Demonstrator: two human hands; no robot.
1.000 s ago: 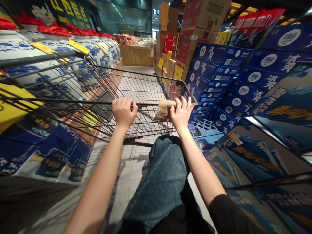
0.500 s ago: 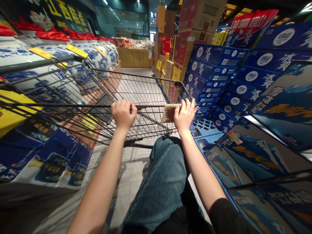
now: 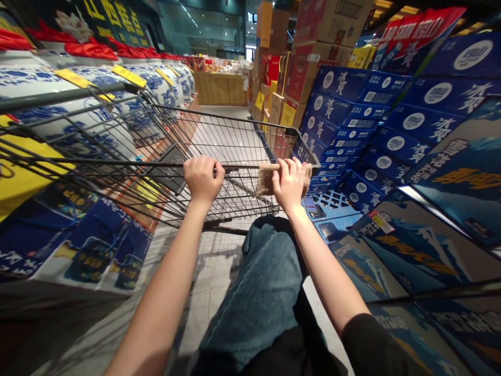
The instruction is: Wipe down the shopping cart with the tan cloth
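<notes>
A black wire shopping cart (image 3: 230, 140) stands across in front of me, its basket holding nothing that I can make out. My left hand (image 3: 204, 177) is wrapped in a fist around the thin rim bar of the cart. On the right part of the same bar hangs a rough brown cloth (image 3: 266, 181), folded over it. My right hand (image 3: 290, 183) grips the bar through this cloth, fingers curled over the top and thumb on the near side. The undersides of the fingers are hidden.
Blue-and-white jars (image 3: 97, 122) with red covers line the left, above blue gift bags (image 3: 88, 230). Stacked blue cartons (image 3: 336, 104) and larger beer boxes (image 3: 415, 245) crowd the right, with a blue pallet (image 3: 338, 206) beneath. A tiled aisle leads to a wooden counter (image 3: 221, 89).
My right hand has slid left along the cloth, and its fingers have drawn in over it; more cloth shows on its right. The left hand keeps its hold on the bar.
</notes>
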